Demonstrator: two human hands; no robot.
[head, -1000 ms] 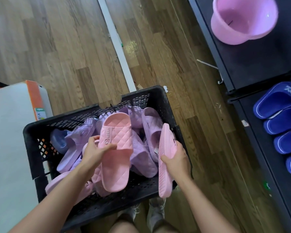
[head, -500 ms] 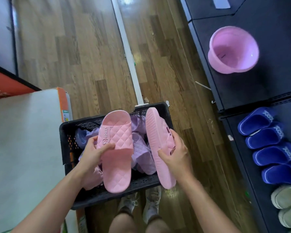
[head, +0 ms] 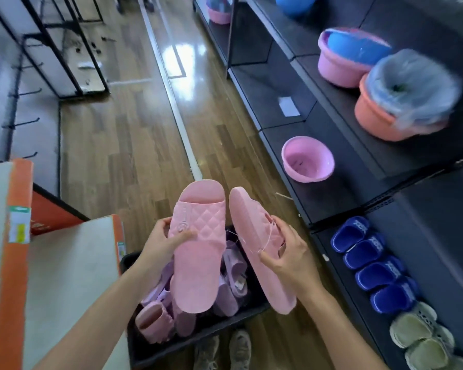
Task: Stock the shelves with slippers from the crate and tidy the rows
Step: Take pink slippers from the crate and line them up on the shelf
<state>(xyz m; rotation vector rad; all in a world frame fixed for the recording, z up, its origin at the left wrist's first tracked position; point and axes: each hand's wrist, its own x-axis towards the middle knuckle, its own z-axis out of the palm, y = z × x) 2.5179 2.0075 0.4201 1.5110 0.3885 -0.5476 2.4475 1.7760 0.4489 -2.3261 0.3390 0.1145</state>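
Pink slippers (head: 198,247) hung above the black crate (head: 198,351) of lilac slippers (head: 230,287). The left hand (head: 161,244) gripped one by its strap and the right hand (head: 286,252) clasped the other, tilted on edge. This looked like the carrying step. Next, they needed setting paired on the shelf (head: 332,198) near the blue slippers (head: 372,263).

Bright, even light is cast, with white glare seen on the floor (head: 181,53) far beyond the left grip (head: 158,244). The basins (head: 412,84) above and right of the right grip (head: 286,255) are smeared by motion blur; edge lines are bowed.
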